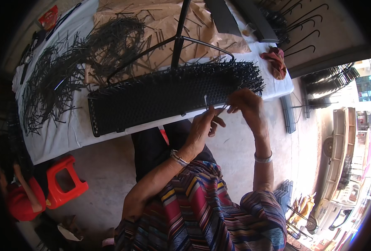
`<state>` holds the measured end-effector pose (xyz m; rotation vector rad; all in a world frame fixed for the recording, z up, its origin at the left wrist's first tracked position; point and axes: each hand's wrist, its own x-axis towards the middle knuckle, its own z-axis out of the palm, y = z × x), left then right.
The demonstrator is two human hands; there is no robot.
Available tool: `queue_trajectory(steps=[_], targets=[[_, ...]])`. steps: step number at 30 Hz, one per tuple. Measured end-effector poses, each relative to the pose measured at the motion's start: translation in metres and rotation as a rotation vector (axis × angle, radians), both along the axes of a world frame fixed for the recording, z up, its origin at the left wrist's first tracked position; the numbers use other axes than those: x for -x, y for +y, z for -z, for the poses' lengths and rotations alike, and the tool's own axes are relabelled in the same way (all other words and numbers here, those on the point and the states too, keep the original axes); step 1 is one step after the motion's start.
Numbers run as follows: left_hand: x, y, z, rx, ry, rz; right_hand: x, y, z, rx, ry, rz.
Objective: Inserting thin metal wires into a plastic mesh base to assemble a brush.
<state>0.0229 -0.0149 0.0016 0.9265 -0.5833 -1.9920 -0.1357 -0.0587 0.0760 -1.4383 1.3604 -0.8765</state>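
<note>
A long black panel (148, 106) full of small holes lies along the table's near edge. Thin black pins (246, 75) stick up densely from its far side and right end. My left hand (202, 129) is at the panel's front edge, thumb and fingers closed on thin pins (222, 110). Just right of it, my right hand (247, 109) is curled with its fingertips close to those pins; it is slightly blurred, and what it pinches is not visible. One pale pin (206, 100) stands beside my left fingertips.
Loose black pins (53, 83) lie heaped on the white-covered table (81, 136) and brown paper (194, 48). A black rod frame (178, 44) rises behind the panel. A red cloth (274, 62) rests at the right corner. On the left, a red stool (66, 182) stands near another person (24, 196).
</note>
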Motion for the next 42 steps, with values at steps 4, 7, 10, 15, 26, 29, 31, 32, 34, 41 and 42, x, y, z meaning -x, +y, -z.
queue_trajectory(steps=[4, 7, 10, 15, 26, 29, 31, 32, 34, 41, 42], targets=[[-0.004, -0.005, 0.005, -0.066, -0.034, 0.017, 0.004, -0.008, -0.003, 0.34, 0.127, 0.231], [-0.002, -0.002, 0.008, -0.072, -0.01, 0.076, 0.004, -0.021, 0.008, 0.536, 0.294, 0.316], [0.003, 0.001, 0.008, -0.058, 0.02, 0.12, -0.004, -0.029, 0.008, 0.629, 0.458, 0.359], [0.003, 0.005, 0.006, -0.038, 0.012, 0.131, -0.001, -0.036, 0.023, 0.638, 0.44, 0.328], [0.0, 0.011, 0.005, -0.094, 0.04, 0.145, -0.008, -0.038, 0.015, 0.61, 0.453, 0.303], [0.0, 0.011, 0.004, -0.095, 0.029, 0.142, -0.006, -0.046, 0.013, 0.559, 0.545, 0.289], [0.0, 0.011, 0.005, -0.09, 0.035, 0.145, -0.007, -0.051, 0.013, 0.502, 0.498, 0.306], [0.0, 0.011, 0.005, -0.085, 0.039, 0.147, -0.007, -0.053, 0.013, 0.502, 0.499, 0.305], [0.0, 0.012, 0.005, -0.088, 0.031, 0.14, -0.009, -0.056, 0.013, 0.457, 0.44, 0.3], [-0.001, 0.01, 0.003, -0.11, 0.034, 0.148, -0.011, -0.064, 0.026, 0.729, 0.782, 0.247], [-0.001, 0.009, 0.002, -0.11, 0.033, 0.147, -0.011, -0.064, 0.025, 0.729, 0.782, 0.246]])
